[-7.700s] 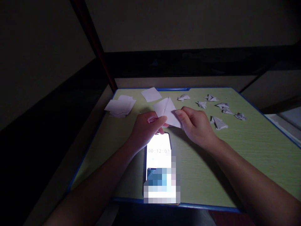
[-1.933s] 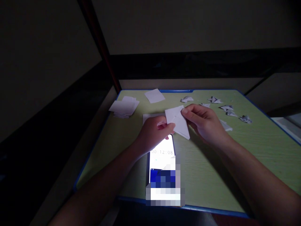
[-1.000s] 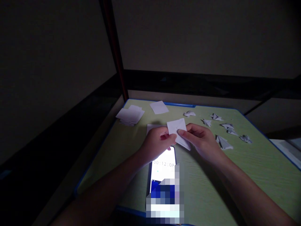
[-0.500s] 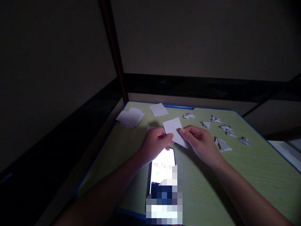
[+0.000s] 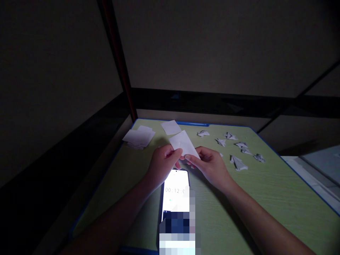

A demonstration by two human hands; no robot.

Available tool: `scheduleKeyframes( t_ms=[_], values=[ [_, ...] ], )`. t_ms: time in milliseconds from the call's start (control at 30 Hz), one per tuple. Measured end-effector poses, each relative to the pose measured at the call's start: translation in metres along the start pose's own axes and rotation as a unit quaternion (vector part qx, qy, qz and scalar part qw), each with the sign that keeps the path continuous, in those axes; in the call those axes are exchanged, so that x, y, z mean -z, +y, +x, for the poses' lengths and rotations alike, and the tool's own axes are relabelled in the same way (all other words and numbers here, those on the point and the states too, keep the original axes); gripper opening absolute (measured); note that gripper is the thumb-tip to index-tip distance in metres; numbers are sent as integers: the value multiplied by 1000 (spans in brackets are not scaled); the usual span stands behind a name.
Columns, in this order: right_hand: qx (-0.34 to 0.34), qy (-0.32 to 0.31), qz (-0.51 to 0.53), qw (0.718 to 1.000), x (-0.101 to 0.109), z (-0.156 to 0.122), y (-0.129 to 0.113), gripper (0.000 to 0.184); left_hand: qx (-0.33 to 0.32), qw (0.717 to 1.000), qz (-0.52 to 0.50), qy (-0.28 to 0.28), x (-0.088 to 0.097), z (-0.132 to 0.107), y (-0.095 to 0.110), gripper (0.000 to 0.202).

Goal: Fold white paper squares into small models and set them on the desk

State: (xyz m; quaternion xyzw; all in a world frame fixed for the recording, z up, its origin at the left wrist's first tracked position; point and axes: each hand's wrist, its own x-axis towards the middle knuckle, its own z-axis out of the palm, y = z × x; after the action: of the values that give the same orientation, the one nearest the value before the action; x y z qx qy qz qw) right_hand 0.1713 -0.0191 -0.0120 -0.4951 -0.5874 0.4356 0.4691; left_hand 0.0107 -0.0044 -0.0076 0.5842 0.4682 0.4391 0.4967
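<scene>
Between my two hands is a small white sheet of paper (image 5: 183,142), raised over the table just beyond a lit phone (image 5: 175,189). My left hand (image 5: 165,161) pinches its lower left edge, thumb on top. On the lower right edge, my right hand (image 5: 211,164) grips with the thumb in front and fingers curled behind. The paper is tilted toward me, and its underside is hidden. The phone lies face up and shows timer digits; its lower part is blurred out by blocks.
A stack of white paper sheets (image 5: 139,137) lies at the table's far left, with a single sheet (image 5: 170,127) beside it. Several folded paper pieces (image 5: 238,163) are scattered on the right. The green table (image 5: 265,198) has a blue edge; walls stand behind it.
My right thumb has moved from the paper's right side down to its lower edge, nearer my left thumb. The paper has turned slightly. The whole view has shifted a little.
</scene>
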Motion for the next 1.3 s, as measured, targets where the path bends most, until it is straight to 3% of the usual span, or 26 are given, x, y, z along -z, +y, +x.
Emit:
scheduleKeyframes(
  t_ms=[200,400,567,733,1133,1300],
  values=[
    [6,-6,97,995,0,2,0,27,-33,999,12,15,0,0,-4,23],
    [32,4,91,995,4,2,3,29,-43,999,4,12,-1,0,-9,23],
    [57,52,60,995,3,1,2,24,-34,999,-3,12,-3,2,-12,25],
    [39,47,25,998,0,-1,2,21,-30,999,0,-21,-4,0,-9,25],
    [28,45,97,994,4,1,6,30,-27,999,13,-31,-5,-3,2,20],
    [64,86,23,994,3,0,1,22,-1,1000,9,-24,-3,-3,5,21]
  ],
)
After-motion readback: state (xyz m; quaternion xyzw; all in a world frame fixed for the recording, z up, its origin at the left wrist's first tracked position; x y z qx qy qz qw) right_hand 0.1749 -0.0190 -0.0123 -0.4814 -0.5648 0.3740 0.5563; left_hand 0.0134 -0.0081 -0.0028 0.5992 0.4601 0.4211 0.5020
